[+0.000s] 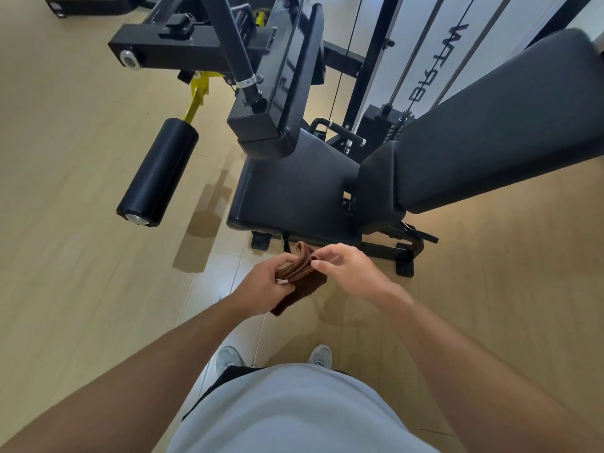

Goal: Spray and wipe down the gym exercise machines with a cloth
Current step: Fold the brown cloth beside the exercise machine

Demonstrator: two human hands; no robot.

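Evidently my left hand gripped the folded brown cloth while my right hand pinched its top fold, likely squaring a clean face for wiping; it hung just before the black seat pad.

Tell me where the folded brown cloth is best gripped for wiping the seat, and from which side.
Probably across its thick middle, from the left, where the left hand already holds the brown cloth. The folded layers stack there, so a wrap of thumb and fingers keeps them together. The far edge, which the right hand pinches, fans into loose layers, and the near corner hangs free; both would likely slip or unfold against the seat.
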